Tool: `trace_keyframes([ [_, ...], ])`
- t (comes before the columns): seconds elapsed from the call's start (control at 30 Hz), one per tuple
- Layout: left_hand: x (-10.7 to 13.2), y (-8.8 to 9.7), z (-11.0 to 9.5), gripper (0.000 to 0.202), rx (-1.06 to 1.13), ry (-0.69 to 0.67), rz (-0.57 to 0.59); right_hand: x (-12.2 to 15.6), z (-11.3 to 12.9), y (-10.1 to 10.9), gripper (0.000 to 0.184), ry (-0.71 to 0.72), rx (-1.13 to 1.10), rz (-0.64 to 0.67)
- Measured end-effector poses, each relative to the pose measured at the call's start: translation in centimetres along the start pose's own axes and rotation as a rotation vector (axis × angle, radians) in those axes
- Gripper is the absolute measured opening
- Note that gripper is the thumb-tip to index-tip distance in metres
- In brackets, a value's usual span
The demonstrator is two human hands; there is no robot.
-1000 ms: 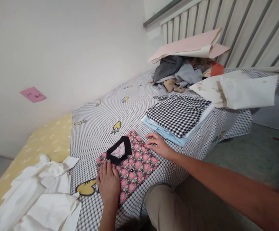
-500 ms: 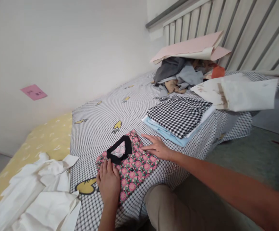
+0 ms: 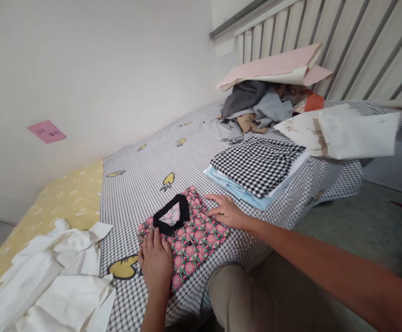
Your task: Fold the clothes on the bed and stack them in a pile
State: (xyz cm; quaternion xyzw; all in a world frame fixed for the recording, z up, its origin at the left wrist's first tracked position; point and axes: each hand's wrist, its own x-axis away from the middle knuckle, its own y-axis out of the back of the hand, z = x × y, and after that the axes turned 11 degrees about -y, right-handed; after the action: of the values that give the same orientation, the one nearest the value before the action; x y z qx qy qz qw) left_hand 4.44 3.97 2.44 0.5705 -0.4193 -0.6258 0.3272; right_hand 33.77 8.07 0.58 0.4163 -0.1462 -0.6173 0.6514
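A folded pink floral shirt (image 3: pixel 194 235) with a black collar lies on the checkered bed sheet (image 3: pixel 145 184) near the bed's front edge. My left hand (image 3: pixel 156 260) rests flat on the shirt's lower left part, fingers together and stretched out. My right hand (image 3: pixel 226 212) lies on the shirt's right edge, fingers extended flat. Neither hand grips anything.
A stack of folded clothes (image 3: pixel 258 168), black-and-white check on top, sits right of the shirt. Crumpled white cloth (image 3: pixel 58 276) lies at the left. A heap of grey clothes (image 3: pixel 256 108) under pink cardboard (image 3: pixel 277 67) is at the back. My knee (image 3: pixel 235 290) is at the bed's edge.
My right hand has slid a little leftward onto the shirt's right edge and flattened. The left hand has stayed put. The view has shifted slightly.
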Motion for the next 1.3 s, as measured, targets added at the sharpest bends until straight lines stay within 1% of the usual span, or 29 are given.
trace_keyframes([
  [0.17,0.08,-0.11,0.15,0.051,-0.008,-0.014,-0.005,-0.09,0.19,0.43,0.041,0.111,0.049,0.113],
  [0.27,0.09,-0.15,0.18,0.05,-0.011,-0.01,-0.003,-0.21,0.17,0.32,0.041,0.116,0.021,0.13],
  [0.33,0.06,-0.15,0.14,0.049,-0.011,-0.004,0.0,-0.25,0.0,0.07,0.037,0.06,-0.056,0.07],
  [0.43,0.01,-0.1,0.07,0.05,-0.011,-0.009,0.003,-0.17,-0.28,-0.22,0.031,-0.033,-0.229,-0.074],
  [0.5,0.01,-0.09,0.06,0.05,-0.013,-0.015,0.003,-0.05,-0.31,-0.21,0.029,-0.041,-0.319,-0.147],
  [0.63,0.04,-0.14,0.17,0.05,-0.028,-0.015,0.001,0.11,-0.11,0.01,0.015,-0.048,-0.403,-0.252],
  [0.7,0.03,-0.19,0.27,0.051,-0.035,-0.025,0.005,0.1,-0.11,-0.06,0.02,-0.082,-0.418,-0.298],
  [0.8,0.03,-0.26,0.37,0.051,-0.045,-0.038,0.002,0.02,-0.32,-0.21,0.039,-0.12,-0.427,-0.325],
  [0.9,0.06,-0.26,0.34,0.05,-0.053,-0.047,-0.01,-0.11,-0.4,-0.06,0.05,-0.056,-0.412,-0.216],
  [0.97,0.07,-0.22,0.28,0.05,-0.055,-0.052,-0.017,-0.23,-0.29,0.09,0.051,-0.025,-0.365,-0.164],
  [1.03,0.08,-0.14,0.21,0.05,-0.058,-0.053,-0.017,-0.37,-0.15,0.11,0.046,-0.036,-0.324,-0.158],
  [1.17,0.1,-0.02,0.16,0.051,-0.064,-0.049,-0.015,-0.54,-0.15,-0.3,0.015,-0.128,-0.364,-0.17],
  [1.2,0.11,-0.02,0.17,0.051,-0.063,-0.047,-0.015,-0.55,-0.19,-0.42,0.01,-0.153,-0.375,-0.179],
  [1.3,0.14,-0.17,0.23,0.051,-0.052,-0.039,-0.018,-0.51,-0.28,-0.54,0.011,-0.187,-0.382,-0.205],
])
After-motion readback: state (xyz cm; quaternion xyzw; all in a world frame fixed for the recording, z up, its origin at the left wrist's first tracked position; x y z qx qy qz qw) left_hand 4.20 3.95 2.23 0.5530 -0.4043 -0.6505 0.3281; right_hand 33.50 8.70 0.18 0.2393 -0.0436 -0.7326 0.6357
